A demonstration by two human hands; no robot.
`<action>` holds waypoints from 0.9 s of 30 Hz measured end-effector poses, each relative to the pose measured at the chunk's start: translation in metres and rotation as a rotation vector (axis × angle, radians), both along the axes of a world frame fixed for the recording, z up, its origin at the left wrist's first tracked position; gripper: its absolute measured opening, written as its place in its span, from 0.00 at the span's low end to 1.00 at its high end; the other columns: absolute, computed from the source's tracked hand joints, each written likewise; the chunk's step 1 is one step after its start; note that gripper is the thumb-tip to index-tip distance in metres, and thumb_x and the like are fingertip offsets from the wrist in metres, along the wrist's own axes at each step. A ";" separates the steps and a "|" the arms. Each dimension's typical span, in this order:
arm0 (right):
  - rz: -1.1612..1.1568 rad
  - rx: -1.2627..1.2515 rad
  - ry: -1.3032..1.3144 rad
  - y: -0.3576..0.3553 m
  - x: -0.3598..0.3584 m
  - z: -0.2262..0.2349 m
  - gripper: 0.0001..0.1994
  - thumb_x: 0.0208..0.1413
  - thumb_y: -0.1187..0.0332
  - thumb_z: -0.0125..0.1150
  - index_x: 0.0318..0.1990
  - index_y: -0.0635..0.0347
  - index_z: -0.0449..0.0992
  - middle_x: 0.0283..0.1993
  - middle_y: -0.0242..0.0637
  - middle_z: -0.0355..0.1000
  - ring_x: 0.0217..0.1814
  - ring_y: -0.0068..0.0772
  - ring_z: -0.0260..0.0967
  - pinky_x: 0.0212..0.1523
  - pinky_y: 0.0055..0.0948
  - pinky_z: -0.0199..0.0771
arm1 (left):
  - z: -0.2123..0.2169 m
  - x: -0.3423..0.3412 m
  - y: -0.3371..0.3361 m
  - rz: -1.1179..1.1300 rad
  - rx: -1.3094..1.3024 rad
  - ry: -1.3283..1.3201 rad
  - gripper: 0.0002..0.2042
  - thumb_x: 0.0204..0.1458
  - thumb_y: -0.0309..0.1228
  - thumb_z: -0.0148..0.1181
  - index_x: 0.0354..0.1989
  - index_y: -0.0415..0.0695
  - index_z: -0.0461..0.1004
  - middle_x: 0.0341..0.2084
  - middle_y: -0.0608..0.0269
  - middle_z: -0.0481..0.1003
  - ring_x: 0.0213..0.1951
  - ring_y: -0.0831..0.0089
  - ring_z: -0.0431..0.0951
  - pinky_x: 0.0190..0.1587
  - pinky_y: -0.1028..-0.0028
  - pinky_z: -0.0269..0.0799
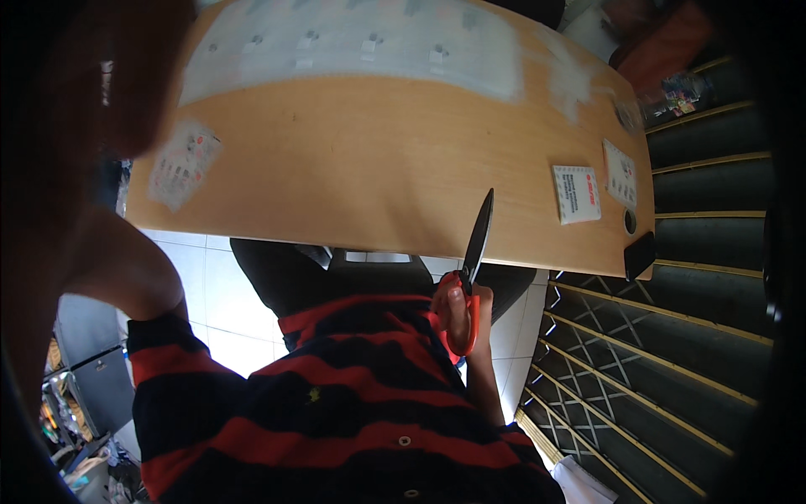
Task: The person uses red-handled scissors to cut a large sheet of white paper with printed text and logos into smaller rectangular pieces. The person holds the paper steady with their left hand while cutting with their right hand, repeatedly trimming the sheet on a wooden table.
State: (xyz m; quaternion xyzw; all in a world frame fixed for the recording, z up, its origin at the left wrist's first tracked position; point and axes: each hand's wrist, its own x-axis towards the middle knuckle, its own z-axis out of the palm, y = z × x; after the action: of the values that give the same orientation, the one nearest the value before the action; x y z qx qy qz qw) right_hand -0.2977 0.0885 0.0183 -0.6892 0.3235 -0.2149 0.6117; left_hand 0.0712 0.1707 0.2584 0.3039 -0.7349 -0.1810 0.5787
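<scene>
My right hand (pixel 482 304) is wrapped round the red handles of a pair of scissors (pixel 479 238), held in front of my body at the table's near edge. The dark blades look closed together and point upward, away from me. My left arm is raised close to the camera, and my left hand (pixel 138 76) is a dark, blurred shape at the upper left. Its fingers cannot be made out, nor whether they hold anything. Below it, on the table's left side, lies a printed whitish packet (pixel 185 164).
A large pale sheet (pixel 353 50) with small parts covers the far side of the wooden table (pixel 336 160). To the right are a white printed packet (pixel 577 194), a second packet (pixel 620 173), a small dark roll (pixel 630 221) and a black phone (pixel 640 256). A folding metal gate (pixel 604 361) stands beyond.
</scene>
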 end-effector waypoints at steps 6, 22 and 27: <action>-0.119 -0.002 -0.011 -0.003 -0.007 -0.010 0.22 0.66 0.60 0.50 0.22 0.65 0.72 0.15 0.35 0.69 0.12 0.23 0.63 0.16 0.25 0.62 | -0.130 0.005 -0.170 0.416 0.140 -0.148 0.15 0.59 0.39 0.54 0.47 0.42 0.76 0.47 0.52 0.76 0.47 0.61 0.76 0.50 0.64 0.74; -0.150 -0.013 0.131 0.001 -0.010 -0.008 0.22 0.65 0.57 0.52 0.23 0.66 0.73 0.15 0.36 0.72 0.10 0.26 0.66 0.16 0.26 0.68 | -0.222 0.040 -0.239 0.752 0.537 -0.776 0.10 0.56 0.35 0.60 0.40 0.43 0.80 0.40 0.56 0.80 0.44 0.55 0.78 0.47 0.60 0.73; -0.141 0.012 0.144 0.001 -0.007 -0.006 0.20 0.65 0.59 0.54 0.24 0.66 0.73 0.16 0.36 0.72 0.10 0.25 0.66 0.15 0.26 0.68 | -0.212 0.033 -0.233 0.667 0.440 -0.776 0.11 0.50 0.37 0.66 0.34 0.43 0.81 0.39 0.58 0.80 0.42 0.56 0.78 0.45 0.61 0.73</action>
State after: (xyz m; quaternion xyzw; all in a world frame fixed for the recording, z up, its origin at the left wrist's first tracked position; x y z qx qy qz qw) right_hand -0.3051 0.0899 0.0122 -0.6748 0.4155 -0.2053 0.5742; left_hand 0.1045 -0.0628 0.0462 0.6782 -0.7029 -0.0119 0.2143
